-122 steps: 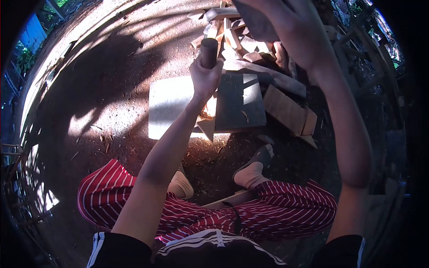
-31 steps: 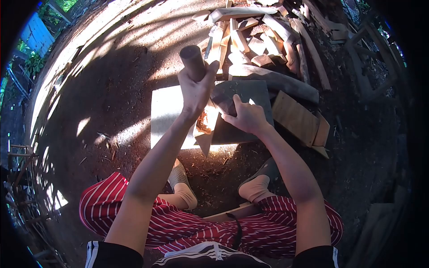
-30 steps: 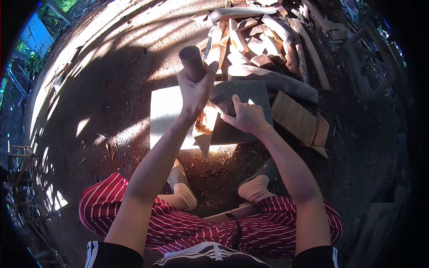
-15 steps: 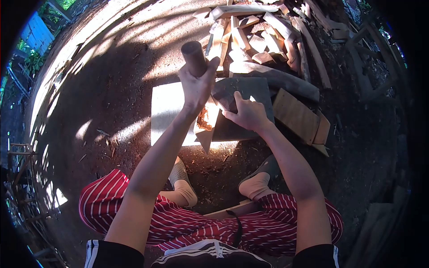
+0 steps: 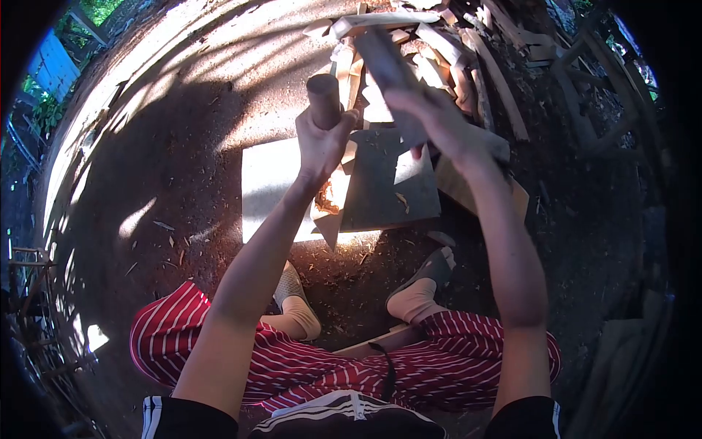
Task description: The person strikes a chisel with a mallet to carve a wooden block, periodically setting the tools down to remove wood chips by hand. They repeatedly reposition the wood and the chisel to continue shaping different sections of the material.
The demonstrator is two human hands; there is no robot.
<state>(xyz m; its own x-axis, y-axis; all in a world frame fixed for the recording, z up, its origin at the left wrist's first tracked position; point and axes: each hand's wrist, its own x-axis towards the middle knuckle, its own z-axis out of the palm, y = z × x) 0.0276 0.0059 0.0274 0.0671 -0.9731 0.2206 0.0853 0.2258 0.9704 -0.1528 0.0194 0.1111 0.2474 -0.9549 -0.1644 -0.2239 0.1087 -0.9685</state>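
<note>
Head, cylinder (image 5: 323,95) in left (image 5: 322,146), block (image 5: 383,62) in right (image 5: 442,123)

The trousers (image 5: 453,358) are red with white stripes; the black sleeves (image 5: 191,418) carry white stripes.

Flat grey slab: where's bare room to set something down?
The grey slab has room at its left, between its edge and the left forearm, and near right, beside the pale carved wood, bar a small chip. The wood pile beyond is crowded.
</note>
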